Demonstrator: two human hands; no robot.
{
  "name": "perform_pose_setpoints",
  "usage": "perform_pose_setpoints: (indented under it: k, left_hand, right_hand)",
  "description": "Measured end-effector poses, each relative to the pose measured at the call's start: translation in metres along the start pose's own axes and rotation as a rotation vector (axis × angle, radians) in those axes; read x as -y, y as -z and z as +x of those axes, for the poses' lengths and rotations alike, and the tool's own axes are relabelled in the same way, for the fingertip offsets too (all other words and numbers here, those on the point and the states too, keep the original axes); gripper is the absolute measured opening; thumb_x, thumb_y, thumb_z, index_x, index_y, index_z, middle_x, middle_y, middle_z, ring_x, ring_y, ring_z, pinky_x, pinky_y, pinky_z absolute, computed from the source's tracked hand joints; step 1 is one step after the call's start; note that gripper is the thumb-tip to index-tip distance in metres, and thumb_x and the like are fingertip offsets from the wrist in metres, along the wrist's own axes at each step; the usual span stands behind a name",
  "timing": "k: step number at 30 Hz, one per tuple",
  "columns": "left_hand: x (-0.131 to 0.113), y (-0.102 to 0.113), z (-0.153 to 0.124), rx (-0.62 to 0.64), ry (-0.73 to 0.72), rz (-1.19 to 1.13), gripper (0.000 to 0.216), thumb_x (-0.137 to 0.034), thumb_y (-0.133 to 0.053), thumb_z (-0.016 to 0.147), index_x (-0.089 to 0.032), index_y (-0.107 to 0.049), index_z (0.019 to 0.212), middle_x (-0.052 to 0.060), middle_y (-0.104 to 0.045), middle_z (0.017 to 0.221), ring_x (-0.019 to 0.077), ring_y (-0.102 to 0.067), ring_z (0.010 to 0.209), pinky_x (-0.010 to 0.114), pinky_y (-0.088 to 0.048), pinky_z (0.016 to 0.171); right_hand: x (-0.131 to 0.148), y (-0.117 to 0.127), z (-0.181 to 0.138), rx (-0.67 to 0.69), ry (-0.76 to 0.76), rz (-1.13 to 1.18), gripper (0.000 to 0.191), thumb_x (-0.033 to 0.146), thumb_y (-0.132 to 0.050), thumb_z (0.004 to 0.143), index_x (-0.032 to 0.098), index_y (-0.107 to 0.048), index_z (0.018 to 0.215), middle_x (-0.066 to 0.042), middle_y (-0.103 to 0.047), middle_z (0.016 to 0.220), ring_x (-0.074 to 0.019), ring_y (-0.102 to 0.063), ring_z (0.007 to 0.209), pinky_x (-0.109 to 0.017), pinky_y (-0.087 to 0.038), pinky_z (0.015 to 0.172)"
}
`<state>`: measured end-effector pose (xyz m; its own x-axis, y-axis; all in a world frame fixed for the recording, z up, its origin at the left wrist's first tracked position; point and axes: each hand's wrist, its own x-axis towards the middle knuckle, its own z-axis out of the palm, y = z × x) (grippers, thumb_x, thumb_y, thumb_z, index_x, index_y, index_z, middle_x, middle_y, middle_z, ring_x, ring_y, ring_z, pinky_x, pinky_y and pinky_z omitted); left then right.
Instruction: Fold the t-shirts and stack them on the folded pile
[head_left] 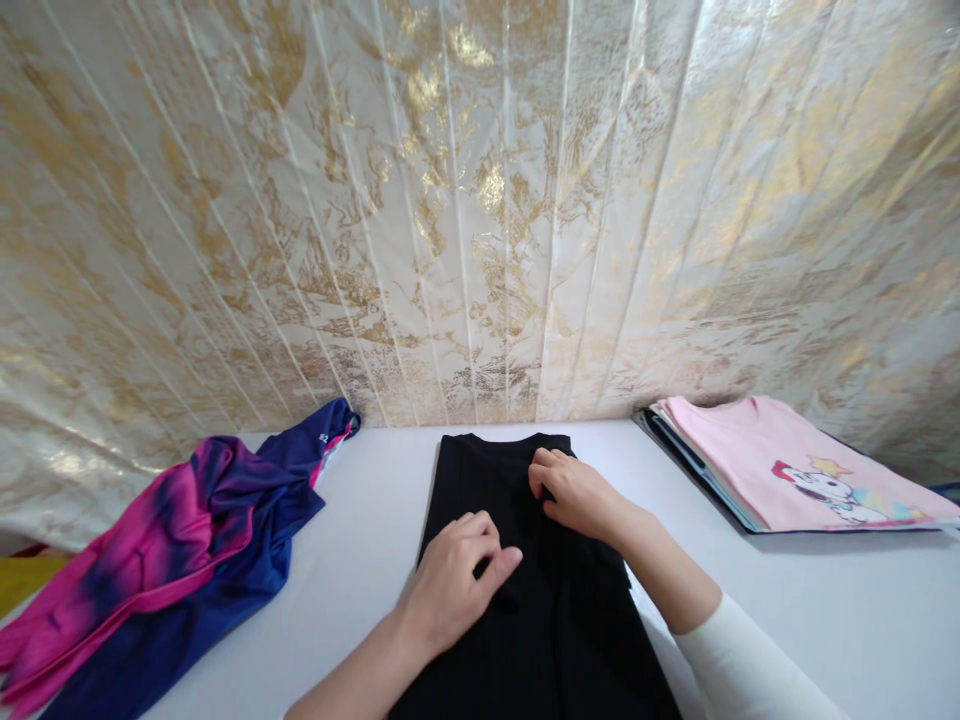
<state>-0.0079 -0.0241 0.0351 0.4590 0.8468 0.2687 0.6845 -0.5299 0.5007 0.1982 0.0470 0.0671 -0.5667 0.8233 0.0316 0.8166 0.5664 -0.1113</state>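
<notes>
A black garment (555, 620) lies lengthwise on the white table (375, 520), running from the wall toward me. My left hand (454, 580) rests on its middle, fingers curled and pinching the black cloth. My right hand (574, 492) lies on the garment farther up, near its top edge, fingers bent and gripping a fold of the same cloth. A white sleeve covers my right forearm.
A crumpled pink and dark blue garment (165, 560) lies at the left of the table. A stack of folded clothes with a pink cartoon shirt (787, 465) on top sits at the right. A cream and gold patterned wall (480, 200) rises right behind the table.
</notes>
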Motion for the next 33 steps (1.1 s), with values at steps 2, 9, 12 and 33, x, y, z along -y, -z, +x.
perform_pose_setpoints:
  k: [2, 9, 12, 33]
  left_hand:
    - [0.005, 0.004, 0.011, -0.006, 0.039, 0.065, 0.032, -0.028, -0.037, 0.099, -0.020, -0.060, 0.078, 0.001, -0.059, 0.090, 0.0142, -0.060, 0.078, 0.025, -0.045, 0.074]
    - [0.026, -0.011, 0.042, 0.005, 0.072, 0.298, 0.047, -0.035, -0.059, 0.085, -0.013, -0.051, 0.126, 0.016, -0.046, 0.138, 0.0321, -0.043, 0.127, 0.046, -0.036, 0.102]
    - [0.033, -0.021, 0.041, 0.057, 0.074, 0.357, 0.060, -0.045, -0.050, 0.089, -0.011, -0.040, 0.137, 0.019, -0.033, 0.148, 0.0324, -0.028, 0.137, 0.048, -0.029, 0.107]
    - [0.037, -0.030, 0.036, 0.023, 0.125, 0.472, 0.069, -0.051, -0.048, 0.088, -0.004, -0.037, 0.137, 0.027, -0.029, 0.147, 0.0377, -0.026, 0.137, 0.053, -0.031, 0.105]
  right_hand:
    - [0.002, -0.001, 0.000, 0.013, -0.017, -0.012, 0.017, 0.007, -0.058, 0.069, 0.019, -0.060, 0.082, -0.007, -0.057, 0.098, -0.0209, -0.053, 0.091, -0.029, -0.039, 0.073]
    - [0.005, 0.001, -0.002, 0.051, -0.082, -0.052, 0.017, 0.009, -0.059, 0.070, 0.018, -0.062, 0.084, -0.009, -0.059, 0.097, -0.0235, -0.055, 0.093, -0.029, -0.040, 0.070]
    - [0.001, 0.002, -0.004, 0.070, -0.115, -0.037, 0.019, 0.007, -0.058, 0.070, 0.018, -0.063, 0.084, -0.009, -0.060, 0.095, -0.0232, -0.057, 0.091, -0.028, -0.040, 0.068]
    - [0.015, -0.038, 0.027, -0.236, -0.208, 0.078, 0.015, 0.023, -0.060, 0.085, 0.020, -0.057, 0.099, -0.007, -0.066, 0.095, -0.0227, -0.056, 0.092, -0.031, -0.040, 0.077]
